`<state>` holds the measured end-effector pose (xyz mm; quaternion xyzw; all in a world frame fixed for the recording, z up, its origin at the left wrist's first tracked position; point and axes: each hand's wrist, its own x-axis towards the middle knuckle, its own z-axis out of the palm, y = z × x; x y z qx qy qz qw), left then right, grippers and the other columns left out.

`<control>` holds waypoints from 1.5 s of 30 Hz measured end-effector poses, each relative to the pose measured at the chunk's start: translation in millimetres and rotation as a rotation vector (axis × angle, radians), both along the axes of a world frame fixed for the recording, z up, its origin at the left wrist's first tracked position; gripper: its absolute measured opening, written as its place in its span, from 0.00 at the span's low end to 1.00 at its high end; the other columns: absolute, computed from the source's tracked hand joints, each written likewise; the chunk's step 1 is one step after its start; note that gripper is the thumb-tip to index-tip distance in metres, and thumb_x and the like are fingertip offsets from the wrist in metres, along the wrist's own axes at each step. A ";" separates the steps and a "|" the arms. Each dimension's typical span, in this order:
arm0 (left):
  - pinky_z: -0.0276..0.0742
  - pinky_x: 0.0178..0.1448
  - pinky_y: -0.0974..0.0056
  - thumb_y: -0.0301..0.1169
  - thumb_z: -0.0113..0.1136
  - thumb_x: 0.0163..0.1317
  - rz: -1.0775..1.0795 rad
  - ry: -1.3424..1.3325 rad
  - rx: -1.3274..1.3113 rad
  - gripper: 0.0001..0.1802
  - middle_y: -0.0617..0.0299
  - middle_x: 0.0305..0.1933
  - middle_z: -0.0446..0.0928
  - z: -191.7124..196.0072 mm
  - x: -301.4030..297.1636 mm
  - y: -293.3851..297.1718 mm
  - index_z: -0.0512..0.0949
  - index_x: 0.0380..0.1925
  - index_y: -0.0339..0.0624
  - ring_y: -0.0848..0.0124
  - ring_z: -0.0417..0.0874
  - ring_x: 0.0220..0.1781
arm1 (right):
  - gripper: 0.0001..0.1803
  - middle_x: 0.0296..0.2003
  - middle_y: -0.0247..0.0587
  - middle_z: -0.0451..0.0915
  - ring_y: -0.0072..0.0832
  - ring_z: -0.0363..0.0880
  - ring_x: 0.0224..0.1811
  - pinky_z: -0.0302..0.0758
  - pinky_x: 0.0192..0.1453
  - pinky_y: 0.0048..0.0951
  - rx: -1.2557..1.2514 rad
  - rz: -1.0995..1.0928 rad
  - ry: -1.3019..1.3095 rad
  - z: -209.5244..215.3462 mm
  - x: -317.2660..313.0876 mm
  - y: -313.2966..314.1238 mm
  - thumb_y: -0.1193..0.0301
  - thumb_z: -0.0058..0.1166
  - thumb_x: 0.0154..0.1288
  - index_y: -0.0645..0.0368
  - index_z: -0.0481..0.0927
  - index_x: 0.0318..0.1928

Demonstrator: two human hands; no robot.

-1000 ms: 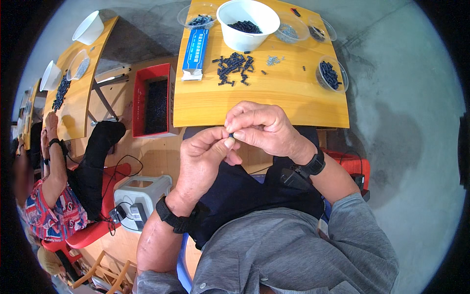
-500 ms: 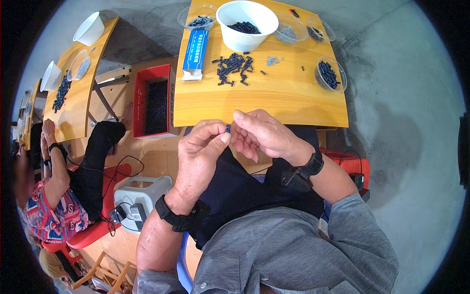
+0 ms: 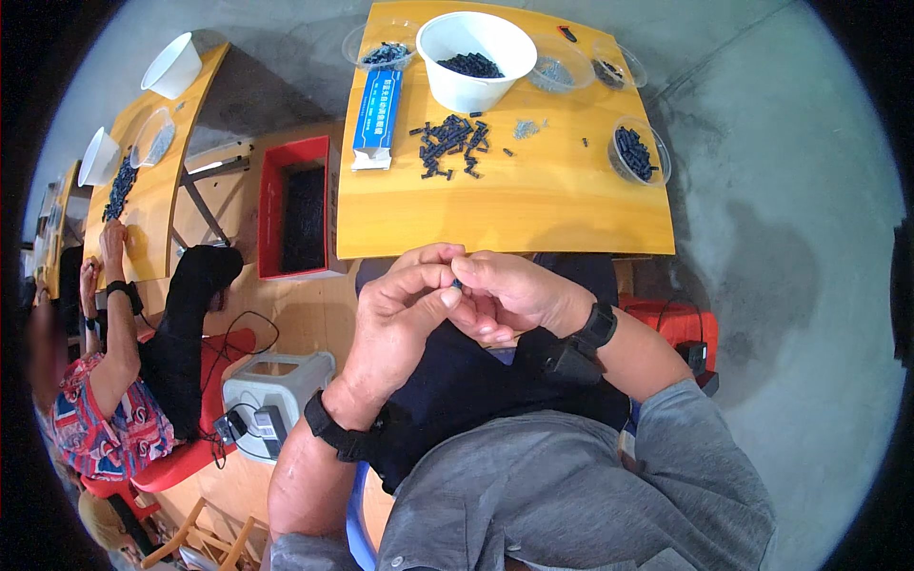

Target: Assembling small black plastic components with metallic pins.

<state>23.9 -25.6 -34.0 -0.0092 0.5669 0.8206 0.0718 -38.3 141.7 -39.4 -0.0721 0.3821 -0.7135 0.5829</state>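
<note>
Black, small part (image 3: 457, 285): located between the two grips, in front of the desk edge. Left grip (image 3: 400, 306): thumb and forefinger together, clamped on the part. Right grip (image 3: 526, 293): thumb tip at the part, fingers curled beneath; whether it is closed on the part cannot be told. Each wrist carries a black strap (image 3: 600, 326).

Wooden desk (image 3: 495, 224), beyond the grips: a loose pile (image 3: 446, 141) of black pieces, with silver bits (image 3: 526, 127) to its right. Left of the pile: blue carton (image 3: 377, 119), face marked lengthwise with one row of large white characters and finer white print. Behind the pile: white tub (image 3: 466, 92), holding black pieces. Right edge: clear bowl (image 3: 665, 160), also holding black pieces. Left of the desk: red box (image 3: 270, 209), open top, dark contents.
</note>
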 end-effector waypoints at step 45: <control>0.73 0.43 0.73 0.25 0.60 0.58 0.052 -0.344 -0.489 0.13 0.60 0.36 0.81 -17.6 -4.0 -2.9 0.80 0.42 0.30 0.77 0.78 0.37 | 0.13 0.32 0.52 0.81 0.50 0.80 0.36 0.75 0.41 0.48 1.785 -0.463 1.639 -16.8 -151.6 196.7 0.62 0.54 0.57 0.59 0.80 0.31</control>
